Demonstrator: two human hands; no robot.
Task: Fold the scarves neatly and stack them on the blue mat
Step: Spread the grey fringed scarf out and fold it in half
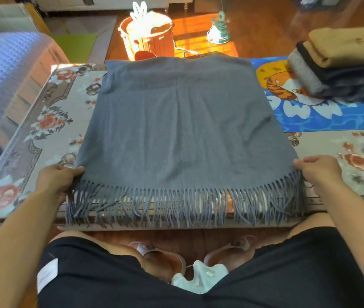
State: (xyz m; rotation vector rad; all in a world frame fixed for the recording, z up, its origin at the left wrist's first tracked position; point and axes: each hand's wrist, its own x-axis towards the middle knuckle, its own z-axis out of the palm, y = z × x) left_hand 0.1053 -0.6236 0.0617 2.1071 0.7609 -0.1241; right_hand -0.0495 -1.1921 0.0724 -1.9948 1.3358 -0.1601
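Left hand (pixel 57 177) and right hand (pixel 319 168) pinch the soft, limp grey fringed woven scarf (pixel 183 130) at its lower corners; likely light, best held there.

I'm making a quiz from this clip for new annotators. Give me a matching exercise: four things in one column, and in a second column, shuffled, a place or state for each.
Things:
1. grey scarf
2. folded stack
3. left hand
4. right hand

Places or states:
A. grips the scarf's near corner on the person's right
B. lies spread flat on the floral table, fringe hanging over the near edge
C. sits on the blue mat
D. grips the scarf's near corner on the person's left

Pairs: 1-B, 2-C, 3-D, 4-A
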